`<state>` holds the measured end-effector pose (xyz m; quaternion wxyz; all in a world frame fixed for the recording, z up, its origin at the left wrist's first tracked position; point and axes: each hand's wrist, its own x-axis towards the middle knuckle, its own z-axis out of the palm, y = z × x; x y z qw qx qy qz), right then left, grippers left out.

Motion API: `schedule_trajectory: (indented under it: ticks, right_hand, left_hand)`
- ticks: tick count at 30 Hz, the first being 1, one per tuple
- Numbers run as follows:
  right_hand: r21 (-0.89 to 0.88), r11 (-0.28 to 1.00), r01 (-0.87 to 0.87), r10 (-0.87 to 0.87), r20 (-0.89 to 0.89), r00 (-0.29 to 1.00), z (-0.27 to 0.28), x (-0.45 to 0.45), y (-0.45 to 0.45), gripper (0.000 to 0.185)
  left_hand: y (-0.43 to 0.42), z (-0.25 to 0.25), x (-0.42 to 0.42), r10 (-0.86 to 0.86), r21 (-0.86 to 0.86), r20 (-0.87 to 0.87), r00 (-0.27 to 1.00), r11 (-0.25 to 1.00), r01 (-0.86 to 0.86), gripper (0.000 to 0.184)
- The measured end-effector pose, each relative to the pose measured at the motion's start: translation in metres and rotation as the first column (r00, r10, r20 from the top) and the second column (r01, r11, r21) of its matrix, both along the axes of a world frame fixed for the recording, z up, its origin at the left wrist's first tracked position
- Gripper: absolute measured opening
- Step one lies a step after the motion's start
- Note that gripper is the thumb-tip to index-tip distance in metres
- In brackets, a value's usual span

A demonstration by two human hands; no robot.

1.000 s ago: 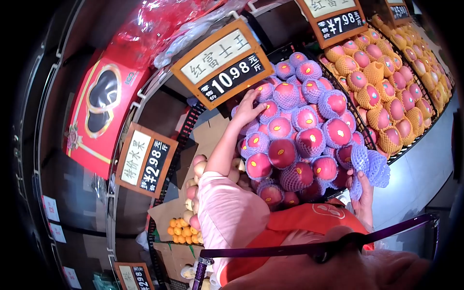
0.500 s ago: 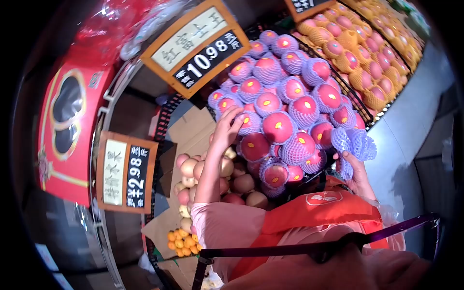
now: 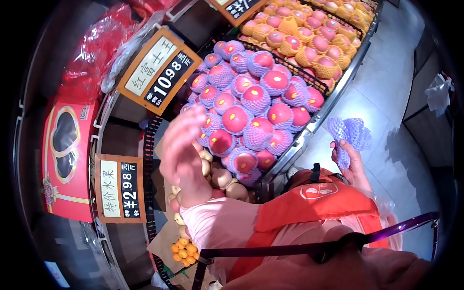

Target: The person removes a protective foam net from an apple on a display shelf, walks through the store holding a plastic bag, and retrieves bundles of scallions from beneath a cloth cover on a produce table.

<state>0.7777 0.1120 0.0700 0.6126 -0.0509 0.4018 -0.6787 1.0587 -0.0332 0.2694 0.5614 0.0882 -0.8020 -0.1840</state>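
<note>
My left hand (image 3: 182,145) is raised at the left edge of the heap of red apples (image 3: 235,119) in purple foam nets. It is slightly blurred, with its fingers stretched out and nothing visible in them. On the right, my right hand (image 3: 354,166) is closed around a bunch of purple foam nets (image 3: 350,135), held over the floor beside the display. Most apples in the heap carry a yellow sticker, and the nets leave their tops showing.
Apples in yellow nets (image 3: 309,43) fill crates at the top. Loose pale fruit (image 3: 221,178) and small orange fruit (image 3: 184,252) lie lower left. Price signs (image 3: 159,70) and a red gift box (image 3: 65,159) stand left. A metal edge (image 3: 302,140) borders the display beside the grey floor (image 3: 372,101).
My left hand has come away from the netted apples and is raised nearer the camera. My right hand still holds the foam nets, now farther from the heap. The view has shifted right.
</note>
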Motion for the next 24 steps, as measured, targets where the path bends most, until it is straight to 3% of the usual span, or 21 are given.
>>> schedule_trajectory:
  ticks: [1, 2, 4, 7, 10, 13, 15, 20, 21, 24]
  right_hand:
    - [-0.028, 0.999, 0.024, -0.023, 0.020, 1.000, -0.002, -0.013, 0.011, 0.026]
    - [-0.051, 0.998, 0.048, -0.046, 0.042, 0.998, -0.004, -0.027, 0.024, 0.027]
    - [-0.065, 0.993, 0.099, -0.094, 0.075, 0.993, -0.013, -0.056, 0.052, 0.027]
    - [-0.077, 0.985, 0.153, -0.148, 0.061, 0.987, -0.026, -0.097, 0.094, 0.024]
    - [0.014, 0.961, 0.276, -0.276, 0.028, 0.961, -0.030, -0.126, 0.129, 0.026]
    - [0.017, 0.929, 0.371, -0.371, 0.037, 0.928, -0.027, -0.152, 0.161, 0.026]
    - [-0.044, 0.906, 0.421, -0.416, 0.089, 0.905, -0.073, -0.176, 0.166, 0.028]
    - [-0.152, 0.800, 0.581, -0.563, 0.147, 0.813, -0.106, -0.232, 0.209, 0.033]
    - [-0.165, 0.761, 0.627, -0.586, 0.239, 0.774, -0.116, -0.247, 0.206, 0.030]
    - [-0.138, 0.668, 0.732, -0.694, 0.241, 0.679, -0.138, -0.270, 0.220, 0.031]
  left_hand:
    - [0.012, 0.004, -0.017, -0.066, -0.106, -0.005, 0.998, 0.992, 0.065, 0.061]
    - [0.024, 0.009, -0.032, -0.138, -0.195, 0.110, 0.984, 0.968, 0.158, 0.052]
    - [0.046, 0.017, -0.069, -0.297, -0.212, 0.210, 0.931, 0.916, 0.340, 0.048]
    - [0.084, 0.023, -0.147, -0.460, -0.175, 0.174, 0.871, 0.856, 0.487, 0.023]
    - [0.114, 0.041, -0.200, -0.573, -0.016, 0.369, 0.732, 0.783, 0.622, 0.010]
    - [0.139, 0.011, -0.266, -0.632, -0.039, 0.285, 0.720, 0.743, 0.668, 0.006]
    - [0.157, -0.011, -0.308, -0.645, -0.031, 0.250, 0.723, 0.740, 0.671, 0.008]
    - [0.175, -0.020, -0.406, -0.845, -0.018, 0.347, 0.407, 0.428, 0.904, 0.010]
    - [0.172, -0.037, -0.426, -0.874, -0.089, 0.284, 0.393, 0.385, 0.919, 0.006]
    - [0.177, -0.056, -0.480, -0.938, -0.028, 0.179, 0.296, 0.296, 0.955, 0.008]
